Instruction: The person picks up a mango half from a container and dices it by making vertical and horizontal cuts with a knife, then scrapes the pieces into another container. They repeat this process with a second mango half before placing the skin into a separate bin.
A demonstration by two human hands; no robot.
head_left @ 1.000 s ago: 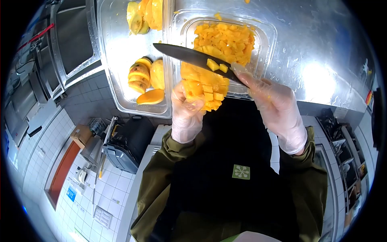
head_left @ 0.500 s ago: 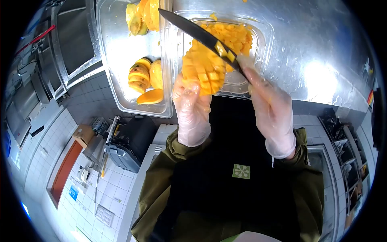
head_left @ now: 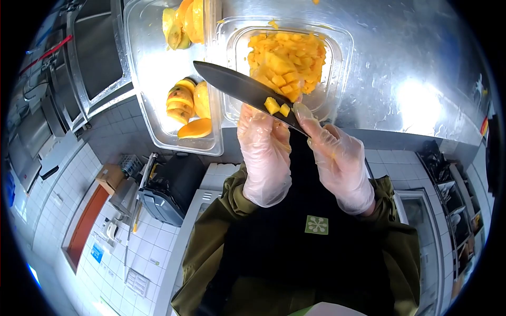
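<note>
My right hand [head_left: 340, 160], in a clear glove, grips a dark-bladed knife [head_left: 232, 87] whose tip points up and left. Two mango cubes [head_left: 273, 105] stick to the blade near the handle. My left hand [head_left: 263, 158], also gloved, is closed just below the blade, its fingertips partly hidden. It appears to hold a scored mango half [head_left: 284, 79], whose cubes show past the blade and blend with the heap behind. Beyond lies a pile of cut mango [head_left: 303, 50] in a clear plastic container [head_left: 337, 63].
At left, a larger clear tub [head_left: 150, 126] holds peeled mango pieces [head_left: 184, 100] and mango halves [head_left: 190, 21]. Both containers stand on a steel counter [head_left: 390, 63]. A black bin [head_left: 174, 184] stands on the tiled floor at left.
Both hands have drawn lower and closer together. The knife has come down and left, now crossing in front of the mango in my left hand, which has shifted right.
</note>
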